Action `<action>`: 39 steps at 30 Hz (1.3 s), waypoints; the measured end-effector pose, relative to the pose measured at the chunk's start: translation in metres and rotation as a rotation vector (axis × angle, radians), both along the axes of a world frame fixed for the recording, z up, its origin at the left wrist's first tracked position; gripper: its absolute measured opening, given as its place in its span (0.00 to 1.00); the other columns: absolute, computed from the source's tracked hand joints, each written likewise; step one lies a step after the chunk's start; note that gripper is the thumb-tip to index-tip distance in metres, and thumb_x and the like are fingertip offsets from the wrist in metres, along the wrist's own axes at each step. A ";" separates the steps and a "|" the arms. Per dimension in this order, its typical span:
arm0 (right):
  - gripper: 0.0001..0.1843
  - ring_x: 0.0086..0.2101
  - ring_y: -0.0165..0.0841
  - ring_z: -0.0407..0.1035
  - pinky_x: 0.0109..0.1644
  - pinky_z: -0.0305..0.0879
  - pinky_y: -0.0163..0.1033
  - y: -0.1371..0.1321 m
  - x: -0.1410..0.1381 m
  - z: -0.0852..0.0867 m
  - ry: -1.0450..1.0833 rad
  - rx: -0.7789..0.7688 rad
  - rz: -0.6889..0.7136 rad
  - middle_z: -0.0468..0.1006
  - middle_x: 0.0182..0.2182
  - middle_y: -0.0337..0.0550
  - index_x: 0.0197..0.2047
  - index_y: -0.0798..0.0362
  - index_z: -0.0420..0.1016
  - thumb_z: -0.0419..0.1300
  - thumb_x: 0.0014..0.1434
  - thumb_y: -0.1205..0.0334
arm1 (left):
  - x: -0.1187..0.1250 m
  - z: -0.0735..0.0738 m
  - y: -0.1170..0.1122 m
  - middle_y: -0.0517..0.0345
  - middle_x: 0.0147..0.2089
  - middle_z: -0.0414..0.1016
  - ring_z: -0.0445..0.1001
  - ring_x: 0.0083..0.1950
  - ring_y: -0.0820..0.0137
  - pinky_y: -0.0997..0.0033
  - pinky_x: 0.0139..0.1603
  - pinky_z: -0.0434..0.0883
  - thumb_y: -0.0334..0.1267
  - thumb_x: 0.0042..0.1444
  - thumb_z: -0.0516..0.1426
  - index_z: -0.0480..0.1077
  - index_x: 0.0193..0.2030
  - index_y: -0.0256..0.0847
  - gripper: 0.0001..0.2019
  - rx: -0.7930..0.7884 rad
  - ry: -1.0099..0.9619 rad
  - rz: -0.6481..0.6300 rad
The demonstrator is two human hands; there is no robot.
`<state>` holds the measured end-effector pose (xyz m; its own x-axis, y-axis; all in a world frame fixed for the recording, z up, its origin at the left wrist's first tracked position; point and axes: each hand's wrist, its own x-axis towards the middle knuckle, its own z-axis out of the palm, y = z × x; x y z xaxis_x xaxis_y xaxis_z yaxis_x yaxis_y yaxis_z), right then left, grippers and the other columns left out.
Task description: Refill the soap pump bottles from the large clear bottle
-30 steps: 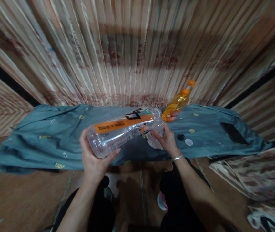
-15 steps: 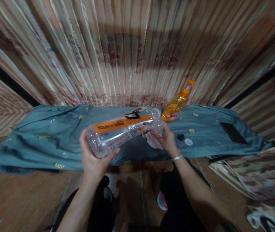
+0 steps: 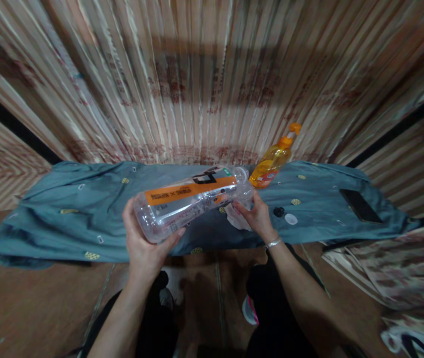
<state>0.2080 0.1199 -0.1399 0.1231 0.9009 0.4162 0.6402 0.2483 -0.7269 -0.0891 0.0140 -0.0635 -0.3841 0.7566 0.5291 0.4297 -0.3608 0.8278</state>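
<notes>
Clear plastic bottle (image 3: pixel 193 199) held in the air over the front edge of the blue-grey cloth (image 3: pixel 66 209), lying almost on its side, base toward the person and lower left, neck toward upper right. It has an orange band label along the body with a black-and-white patch near the shoulder. The walls look see-through with no coloured liquid inside; whether a little clear liquid remains cannot be told. Left hand (image 3: pixel 145 243) is wrapped around the base end, thumb on the near side, fingers curled up behind, a firm hold. Right hand (image 3: pixel 257 216), with a thin bracelet (image 3: pixel 273 243) at the wrist, is at the neck end, fingers closed on a crumpled white rag (image 3: pixel 236 219) that sits just under the shoulder of the bottle, fingertips touching the plastic. The mouth is too blurred to tell capped from open. Orange pump bottle (image 3: pixel 271 164) stands tilted in view just behind the neck, holding amber liquid well up its body. Black cap (image 3: pixel 278 211) and white cap (image 3: pixel 291 219) lie loose side by side on the cloth, just right of the right hand. Dark phone (image 3: pixel 359 205) lies flat farther right, well apart. Striped curtain (image 3: pixel 197 74) hangs behind.
</notes>
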 end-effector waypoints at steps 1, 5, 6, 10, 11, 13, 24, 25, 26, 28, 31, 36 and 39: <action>0.34 0.47 0.48 0.83 0.50 0.79 0.49 0.000 0.000 0.000 -0.001 0.002 -0.001 0.88 0.51 0.51 0.63 0.50 0.74 0.69 0.57 0.44 | 0.000 0.000 0.000 0.44 0.67 0.70 0.73 0.68 0.50 0.48 0.74 0.69 0.47 0.36 0.78 0.63 0.68 0.45 0.51 0.000 0.003 -0.003; 0.32 0.48 0.48 0.83 0.52 0.79 0.50 0.000 0.000 0.001 0.009 0.013 0.007 0.87 0.51 0.52 0.61 0.49 0.75 0.69 0.57 0.45 | 0.006 0.002 0.000 0.45 0.66 0.70 0.72 0.70 0.49 0.48 0.75 0.67 0.51 0.36 0.78 0.65 0.66 0.44 0.50 0.038 -0.048 0.047; 0.32 0.48 0.49 0.83 0.52 0.79 0.50 0.000 0.000 0.001 0.012 0.009 0.006 0.87 0.51 0.52 0.61 0.50 0.75 0.69 0.56 0.46 | 0.008 0.003 0.000 0.44 0.66 0.70 0.71 0.70 0.49 0.47 0.75 0.67 0.51 0.36 0.77 0.65 0.66 0.43 0.50 0.044 -0.057 0.058; 0.35 0.48 0.49 0.83 0.52 0.79 0.50 0.000 0.000 0.001 0.018 -0.011 -0.006 0.88 0.51 0.53 0.62 0.51 0.74 0.70 0.55 0.46 | 0.011 0.004 -0.001 0.44 0.66 0.70 0.72 0.68 0.50 0.47 0.75 0.67 0.51 0.37 0.77 0.65 0.66 0.43 0.50 0.041 -0.054 0.057; 0.35 0.48 0.49 0.83 0.51 0.79 0.50 0.000 0.000 0.001 0.017 -0.009 -0.005 0.88 0.51 0.52 0.63 0.51 0.74 0.70 0.55 0.46 | 0.010 0.004 -0.001 0.44 0.66 0.70 0.72 0.68 0.50 0.47 0.75 0.67 0.51 0.37 0.77 0.65 0.66 0.43 0.50 0.040 -0.054 0.056; 0.35 0.48 0.49 0.83 0.51 0.79 0.50 0.000 0.000 0.001 0.013 -0.002 -0.002 0.88 0.51 0.52 0.63 0.50 0.74 0.70 0.55 0.46 | 0.009 0.004 -0.001 0.44 0.66 0.70 0.72 0.69 0.49 0.47 0.75 0.67 0.50 0.37 0.77 0.65 0.67 0.43 0.49 0.030 -0.048 0.047; 0.32 0.45 0.48 0.83 0.49 0.79 0.49 0.001 -0.001 0.001 0.023 0.007 -0.003 0.88 0.48 0.49 0.60 0.49 0.75 0.70 0.55 0.47 | 0.009 0.001 -0.001 0.43 0.67 0.70 0.71 0.69 0.51 0.48 0.77 0.63 0.50 0.36 0.78 0.64 0.67 0.41 0.51 0.041 -0.057 0.056; 0.31 0.46 0.48 0.83 0.48 0.79 0.48 0.001 -0.001 0.001 0.023 0.012 -0.003 0.88 0.48 0.49 0.59 0.49 0.75 0.70 0.55 0.47 | 0.009 0.001 -0.001 0.43 0.67 0.70 0.71 0.68 0.51 0.49 0.77 0.63 0.50 0.37 0.78 0.65 0.67 0.41 0.51 0.049 -0.051 0.057; 0.31 0.46 0.47 0.83 0.49 0.79 0.48 0.001 -0.001 0.001 0.023 0.014 -0.003 0.88 0.48 0.49 0.59 0.49 0.75 0.71 0.55 0.47 | 0.009 0.000 0.000 0.43 0.67 0.70 0.72 0.68 0.52 0.49 0.77 0.64 0.50 0.37 0.78 0.65 0.68 0.41 0.51 0.058 -0.046 0.057; 0.32 0.45 0.48 0.83 0.49 0.79 0.49 0.001 0.000 0.001 0.023 0.008 0.000 0.88 0.48 0.49 0.59 0.49 0.75 0.71 0.55 0.46 | 0.008 -0.001 0.000 0.43 0.66 0.71 0.73 0.67 0.52 0.50 0.76 0.65 0.50 0.37 0.78 0.65 0.68 0.40 0.51 0.073 -0.037 0.056; 0.33 0.45 0.48 0.83 0.48 0.79 0.49 0.001 0.000 0.001 0.024 -0.017 0.001 0.88 0.48 0.50 0.60 0.50 0.75 0.71 0.55 0.46 | 0.008 -0.002 0.000 0.44 0.65 0.71 0.73 0.67 0.52 0.51 0.75 0.66 0.51 0.37 0.78 0.65 0.68 0.41 0.51 0.068 -0.040 0.061; 0.34 0.46 0.49 0.83 0.50 0.79 0.50 0.002 0.000 -0.001 0.024 -0.017 -0.008 0.88 0.49 0.51 0.61 0.50 0.75 0.70 0.55 0.45 | 0.008 -0.004 0.002 0.44 0.66 0.71 0.73 0.67 0.51 0.49 0.74 0.67 0.54 0.35 0.78 0.65 0.67 0.42 0.52 0.056 -0.058 0.074; 0.34 0.46 0.49 0.84 0.50 0.79 0.50 0.002 0.000 -0.002 0.034 -0.014 -0.002 0.88 0.49 0.52 0.61 0.50 0.75 0.70 0.55 0.45 | 0.008 -0.005 0.002 0.44 0.66 0.71 0.73 0.67 0.51 0.47 0.74 0.66 0.56 0.35 0.77 0.65 0.67 0.43 0.52 0.050 -0.059 0.064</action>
